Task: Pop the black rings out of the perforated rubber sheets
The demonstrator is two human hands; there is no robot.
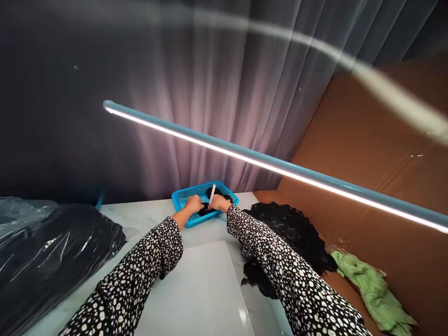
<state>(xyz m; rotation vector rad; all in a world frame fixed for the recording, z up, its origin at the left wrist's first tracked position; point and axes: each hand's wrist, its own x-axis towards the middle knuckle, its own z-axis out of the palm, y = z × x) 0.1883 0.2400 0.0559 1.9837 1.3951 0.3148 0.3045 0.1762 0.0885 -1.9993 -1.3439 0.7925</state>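
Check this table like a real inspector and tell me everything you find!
Surface: white marble-look table, with a glossy white board on it.
Job's things: blue plastic basket holding black pieces; white stick.
Grippers: none; left hand rests in the basket, right hand seems to grip the stick.
Clutter: black material in clear plastic, black fuzzy pile, green cloth.
Cables: blue curved strip behind the plastic, maybe a cable, cannot tell.
Surroundings: grey curtain, brown cardboard wall, long light bar.
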